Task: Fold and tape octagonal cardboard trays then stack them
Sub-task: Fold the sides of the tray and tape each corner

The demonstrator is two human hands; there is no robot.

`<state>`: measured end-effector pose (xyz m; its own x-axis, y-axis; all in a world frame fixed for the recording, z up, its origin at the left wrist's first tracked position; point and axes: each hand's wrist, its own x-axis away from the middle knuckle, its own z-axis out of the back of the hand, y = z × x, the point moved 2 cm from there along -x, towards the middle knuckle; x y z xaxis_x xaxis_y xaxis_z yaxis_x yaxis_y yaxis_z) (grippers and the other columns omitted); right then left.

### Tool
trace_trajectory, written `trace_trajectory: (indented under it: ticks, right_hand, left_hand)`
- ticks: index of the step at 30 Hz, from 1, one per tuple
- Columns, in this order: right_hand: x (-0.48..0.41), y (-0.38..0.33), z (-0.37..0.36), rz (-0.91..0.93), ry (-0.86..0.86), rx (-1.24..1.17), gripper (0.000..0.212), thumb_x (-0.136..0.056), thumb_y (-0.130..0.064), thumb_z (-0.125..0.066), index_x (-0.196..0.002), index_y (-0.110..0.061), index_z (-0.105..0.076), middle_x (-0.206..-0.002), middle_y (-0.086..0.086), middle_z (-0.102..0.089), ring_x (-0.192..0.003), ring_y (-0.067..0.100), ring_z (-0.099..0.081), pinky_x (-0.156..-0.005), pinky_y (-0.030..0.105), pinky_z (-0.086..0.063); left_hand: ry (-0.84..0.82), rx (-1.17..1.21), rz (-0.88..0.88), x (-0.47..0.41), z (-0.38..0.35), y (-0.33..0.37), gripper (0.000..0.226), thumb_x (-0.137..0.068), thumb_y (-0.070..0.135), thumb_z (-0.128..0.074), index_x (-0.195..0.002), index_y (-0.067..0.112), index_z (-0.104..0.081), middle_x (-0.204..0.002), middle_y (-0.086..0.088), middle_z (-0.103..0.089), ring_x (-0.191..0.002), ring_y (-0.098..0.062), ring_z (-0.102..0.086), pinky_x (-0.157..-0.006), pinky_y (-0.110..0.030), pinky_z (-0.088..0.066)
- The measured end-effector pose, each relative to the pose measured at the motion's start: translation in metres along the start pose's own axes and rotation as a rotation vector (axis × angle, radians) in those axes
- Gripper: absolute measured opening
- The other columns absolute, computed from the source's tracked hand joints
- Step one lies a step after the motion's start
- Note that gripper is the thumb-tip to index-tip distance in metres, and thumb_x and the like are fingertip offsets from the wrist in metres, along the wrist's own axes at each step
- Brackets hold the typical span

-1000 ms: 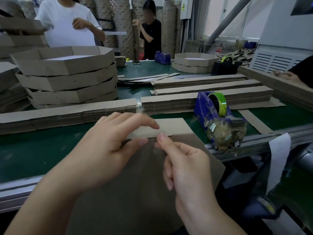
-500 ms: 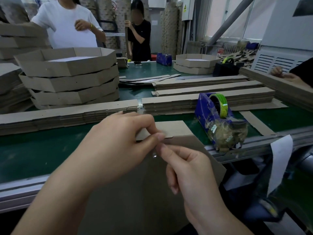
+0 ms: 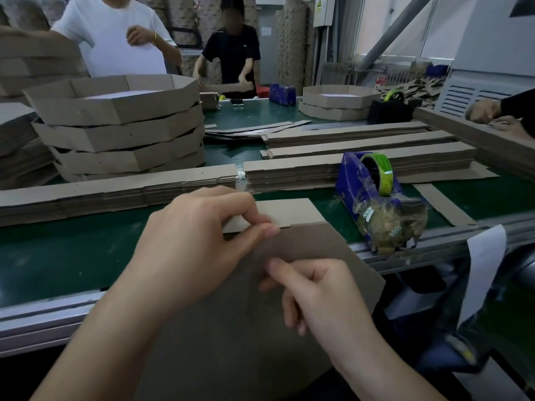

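Note:
A brown cardboard tray piece [image 3: 312,247] stands on edge in front of me, leaning over the green table's [image 3: 72,256] near rim. My left hand [image 3: 197,244] pinches its top edge between thumb and curled fingers, where two panels overlap. My right hand [image 3: 315,290] lies lower on the outer panel, thumb pressed flat against it and fingers curled. Whether tape lies under the thumb cannot be told. A stack of folded octagonal trays [image 3: 121,125] stands at the left. A blue tape dispenser [image 3: 376,198] with a green-cored roll sits at the right.
Flat cardboard strips lie in long piles [image 3: 362,166] across the table's middle and near left [image 3: 86,195]. Two more trays [image 3: 338,102] and other dispensers stand at the far end. Two people work beyond the table; another person's hand [image 3: 486,111] shows at the right edge.
My right hand has slid down the outer panel, away from the top edge. My left hand has stayed pinching the top edge. The view has tilted slightly down.

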<state>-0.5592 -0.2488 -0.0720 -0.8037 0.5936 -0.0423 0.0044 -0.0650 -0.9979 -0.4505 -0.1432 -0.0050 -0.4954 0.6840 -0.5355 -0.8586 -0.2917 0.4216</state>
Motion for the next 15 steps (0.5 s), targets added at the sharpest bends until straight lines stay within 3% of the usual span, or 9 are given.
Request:
trace_trajectory:
  ticks: [4, 6, 7, 9, 11, 13, 15]
  right_hand:
    - [0.001, -0.007, 0.018, 0.340, 0.219, -0.019, 0.033, -0.081, -0.042, -0.064, -0.064, -0.014, -0.070, -0.044, 0.002, -0.051, -0.038, 0.004, -0.044, -0.043, 0.012, -0.033]
    - [-0.003, -0.016, 0.030, 0.559, 0.372, 0.151, 0.018, -0.084, -0.039, -0.060, -0.082, -0.026, -0.073, -0.070, -0.006, -0.057, -0.058, 0.006, -0.053, -0.055, 0.012, -0.039]
    - [-0.007, -0.019, 0.035, 0.610, 0.427, 0.286, 0.020, -0.086, -0.037, -0.059, -0.099, -0.028, -0.071, -0.088, -0.011, -0.054, -0.073, 0.006, -0.054, -0.065, 0.013, -0.042]
    - [-0.021, -0.018, 0.042, 0.542, 0.383, 0.435, 0.037, -0.087, -0.042, -0.055, -0.122, -0.032, -0.062, -0.109, -0.012, -0.045, -0.102, 0.005, -0.050, -0.088, 0.017, -0.042]
    - [-0.033, -0.016, 0.045, 0.357, 0.202, 0.429, 0.040, -0.087, -0.057, -0.049, -0.123, -0.040, -0.056, -0.117, -0.017, -0.045, -0.117, 0.001, -0.045, -0.104, 0.025, -0.037]
    - [-0.040, -0.014, 0.045, 0.256, 0.066, 0.405, 0.040, -0.085, -0.071, -0.043, -0.107, -0.041, -0.059, -0.115, -0.018, -0.051, -0.116, 0.001, -0.047, -0.106, 0.030, -0.036]
    - [-0.041, -0.014, 0.043, 0.258, 0.024, 0.412, 0.043, -0.081, -0.075, -0.038, -0.093, -0.040, -0.060, -0.106, -0.019, -0.055, -0.109, -0.002, -0.051, -0.097, 0.025, -0.039]
  left_hand:
    - [-0.014, -0.049, -0.023, 0.003, 0.001, 0.000, 0.028, -0.072, 0.063, -0.056, -0.088, 0.041, -0.062, -0.099, 0.025, -0.064, -0.095, -0.006, -0.062, -0.070, -0.037, -0.052]
    - [-0.037, -0.109, -0.033, 0.005, 0.001, 0.000, 0.022, -0.076, 0.060, -0.058, -0.090, 0.046, -0.065, -0.103, 0.023, -0.062, -0.098, -0.008, -0.061, -0.069, -0.033, -0.049]
    - [-0.052, -0.147, -0.042, 0.005, 0.001, 0.001, 0.021, -0.079, 0.060, -0.059, -0.094, 0.048, -0.066, -0.106, 0.022, -0.062, -0.099, -0.010, -0.061, -0.068, -0.032, -0.048]
    - [-0.074, -0.208, -0.063, 0.007, 0.002, 0.002, 0.024, -0.081, 0.057, -0.062, -0.103, 0.048, -0.066, -0.108, 0.021, -0.061, -0.100, -0.012, -0.062, -0.068, -0.032, -0.047]
    - [-0.120, -0.240, -0.057, 0.008, 0.003, 0.001, 0.037, -0.075, 0.057, -0.062, -0.111, 0.050, -0.064, -0.111, 0.022, -0.059, -0.103, -0.010, -0.059, -0.070, -0.031, -0.046]
    - [-0.214, -0.277, -0.042, 0.008, 0.005, 0.001, 0.052, -0.068, 0.058, -0.060, -0.120, 0.056, -0.055, -0.117, 0.026, -0.052, -0.109, -0.006, -0.053, -0.075, -0.031, -0.045]
    - [-0.298, -0.312, -0.028, 0.007, 0.008, 0.000, 0.058, -0.067, 0.061, -0.058, -0.123, 0.061, -0.046, -0.121, 0.030, -0.045, -0.112, -0.004, -0.048, -0.078, -0.028, -0.042]
